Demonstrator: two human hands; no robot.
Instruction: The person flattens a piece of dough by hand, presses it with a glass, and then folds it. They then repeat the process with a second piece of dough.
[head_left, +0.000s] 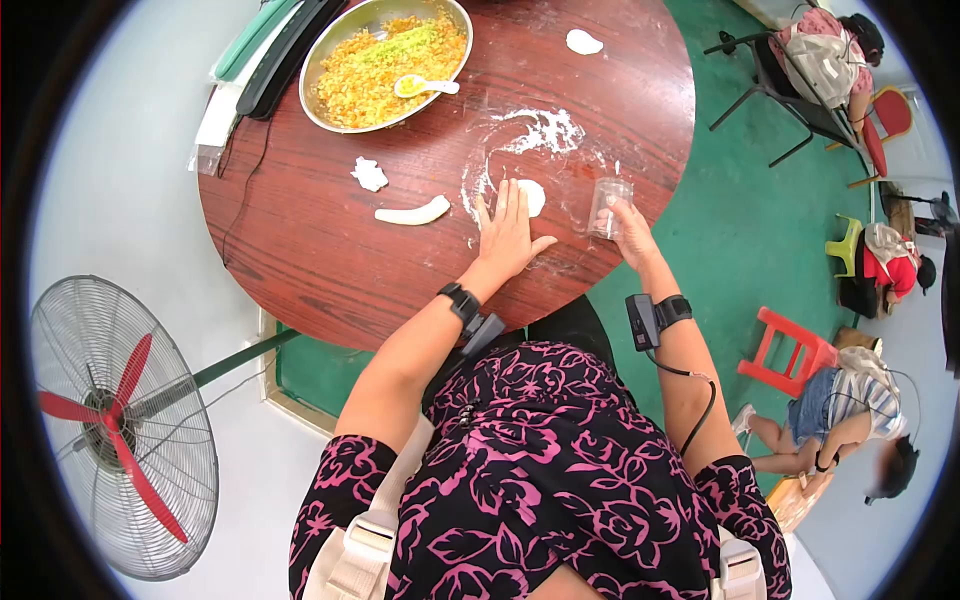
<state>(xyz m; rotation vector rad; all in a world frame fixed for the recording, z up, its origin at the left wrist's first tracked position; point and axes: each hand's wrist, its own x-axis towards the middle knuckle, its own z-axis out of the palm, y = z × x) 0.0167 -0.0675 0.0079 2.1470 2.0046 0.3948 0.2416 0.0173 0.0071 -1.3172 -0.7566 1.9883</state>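
Note:
On the floury tabletop, my left hand (507, 237) lies with fingers stretched out and thumb spread, its fingertips at the left edge of a small flat round of white dough (534, 198). Over to the right, my right hand (632, 236) grips a clear cup (611, 200) that is tilted close to the table. A curved roll of dough (413, 211) rests left of my left hand. Beyond it is a small ragged lump of dough (369, 174), and another pale piece of dough (584, 42) sits at the far side.
A metal bowl (318, 112) of chopped yellow-orange filling, with a white spoon (428, 87), stands on the round wooden table (330, 270). Loose flour (548, 130) streaks the middle. A large fan (120, 425) is at left. Several people sit at right, near a red stool (785, 350).

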